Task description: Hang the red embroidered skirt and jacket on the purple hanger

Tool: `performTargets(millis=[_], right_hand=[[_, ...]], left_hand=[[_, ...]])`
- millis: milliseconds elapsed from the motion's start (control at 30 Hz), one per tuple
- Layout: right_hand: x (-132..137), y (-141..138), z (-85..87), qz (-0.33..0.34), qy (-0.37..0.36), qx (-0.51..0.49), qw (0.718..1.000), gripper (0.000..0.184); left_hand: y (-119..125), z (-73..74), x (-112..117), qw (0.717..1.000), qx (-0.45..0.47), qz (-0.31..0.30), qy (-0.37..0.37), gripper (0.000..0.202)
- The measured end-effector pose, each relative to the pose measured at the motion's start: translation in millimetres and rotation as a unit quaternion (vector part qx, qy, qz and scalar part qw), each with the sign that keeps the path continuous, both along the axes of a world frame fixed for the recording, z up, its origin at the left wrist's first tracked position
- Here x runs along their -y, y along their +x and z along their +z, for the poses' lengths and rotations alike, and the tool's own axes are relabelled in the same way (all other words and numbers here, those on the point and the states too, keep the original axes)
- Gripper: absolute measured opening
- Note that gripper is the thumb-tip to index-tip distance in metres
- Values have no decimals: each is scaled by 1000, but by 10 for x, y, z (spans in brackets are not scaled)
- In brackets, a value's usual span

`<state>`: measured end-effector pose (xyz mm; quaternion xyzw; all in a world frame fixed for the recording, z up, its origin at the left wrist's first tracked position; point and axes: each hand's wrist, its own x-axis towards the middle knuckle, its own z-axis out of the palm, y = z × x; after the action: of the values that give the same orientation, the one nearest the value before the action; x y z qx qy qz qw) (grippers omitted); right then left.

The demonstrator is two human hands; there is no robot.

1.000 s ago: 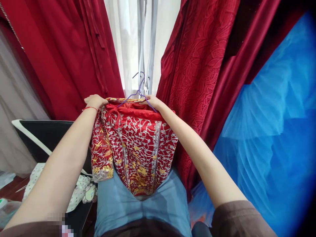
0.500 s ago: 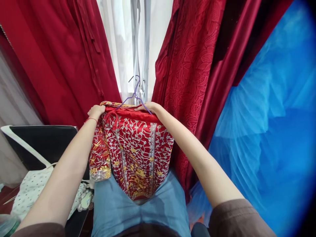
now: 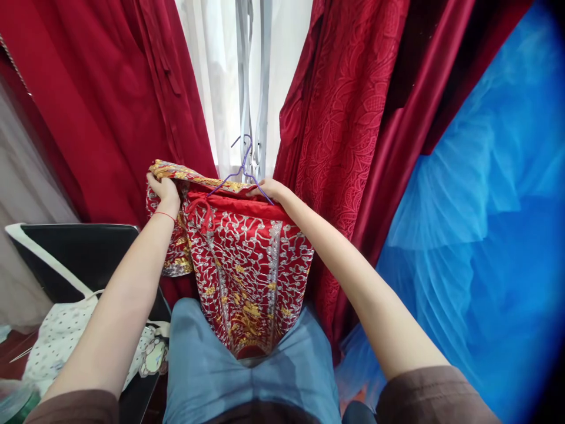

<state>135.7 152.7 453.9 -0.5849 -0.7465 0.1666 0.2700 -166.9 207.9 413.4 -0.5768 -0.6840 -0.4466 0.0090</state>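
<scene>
I have the embroidered red garment [image 3: 251,259] up in front of me, its lower end hanging between the knees of my blue-grey trousers [image 3: 286,383]. The fingers of my left hand [image 3: 164,191] are closed on its gold-trimmed edge [image 3: 194,175] at the far left. My right hand [image 3: 272,189] reaches behind the purple wire hanger [image 3: 243,169] to the same edge; those fingertips are partly hidden, so I cannot tell how firmly they grip.

I judge the cloth fairly heavy for its size, stiffened by silver and gold stitching, while the plain red band [image 3: 247,205] looks soft and satiny, likely slippery over bare wire. The raised threads could snag. The trimmed edge or that band seems the best hold, clear of the red ties [image 3: 203,212] at its left end. The thin wire looks light and easily bent.
</scene>
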Motion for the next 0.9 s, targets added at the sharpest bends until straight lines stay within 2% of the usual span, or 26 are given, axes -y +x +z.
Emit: performTargets(millis=[67,100,200,267,300,367,433,467,500,567,667,767,833,900], right_hand=[[31,80,-9,-15,26,25,999,30],[42,130,-14,-10,32,48,998,30],[64,259,-25,40,25,106,993,30],[81,299,-35,66,20,104,992,29],[91,306,-42,74,17,96,992,28],[113,314,-61,86,3,83,993,27],[131,350,-79,89,-12,95,991,25],[135,389,-85,84,-12,112,990,25],[137,446,-87,76,-4,130,989,25],[139,605,-82,46,40,150,987,23],[166,901,-76,-11,170,106,980,22],[254,1136,-127,-61,294,76,951,26],[347,1216,-195,-82,294,122,945,23],[453,1243,-269,-96,263,186,942,18]], left_hand=[[-137,-21,106,997,-15,60,49,46],[-226,-28,178,994,-56,70,59,43],[-492,-7,430,966,-258,15,9,36],[-579,27,566,944,-330,1,-12,37],[-579,40,607,944,-330,18,-7,39],[-503,43,623,959,-267,95,-12,44],[-373,9,573,966,-198,152,-66,48],[-306,-19,538,965,-190,154,-98,48],[-245,-50,504,961,-204,142,-121,47],[-149,-108,456,950,-270,106,-120,45],[-47,-138,433,935,-335,72,-91,44],[48,-88,435,929,-345,-2,-133,39],[100,-43,455,916,-357,-30,-183,33],[128,-1,511,906,-382,-19,-185,34]])
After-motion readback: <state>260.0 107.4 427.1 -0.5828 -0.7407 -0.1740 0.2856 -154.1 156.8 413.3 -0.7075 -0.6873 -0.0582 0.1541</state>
